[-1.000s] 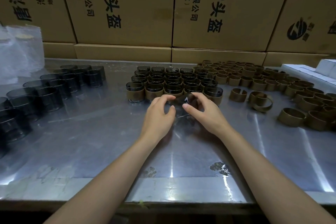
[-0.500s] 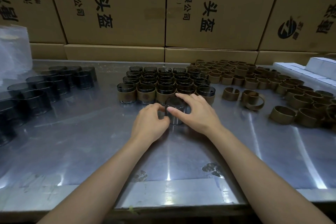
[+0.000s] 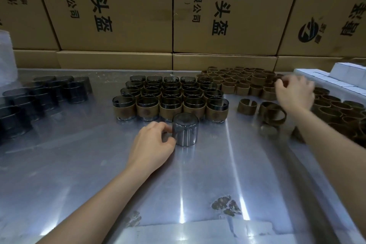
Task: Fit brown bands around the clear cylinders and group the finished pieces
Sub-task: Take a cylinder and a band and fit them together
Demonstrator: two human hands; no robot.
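Bare cylinder [image 3: 185, 129]: stands upside down at centre frame, just in front of the banded group [image 3: 170, 98].
Left hand [image 3: 152, 144]: thumb and fingers curl against the cylinder's left side.
Right hand [image 3: 295, 93]: upper right, over the loose brown bands [image 3: 255, 83]; motion-blurred, so its grip cannot be told.
Unbanded cylinders [image 3: 39, 97]: left edge, partly cut off.

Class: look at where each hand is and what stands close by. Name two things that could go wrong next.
1. The left hand holds the bare cylinder right in front of the finished group; a nudge could topple the front row.
2. The right hand reaches over the packed loose bands and could scatter neighbours.
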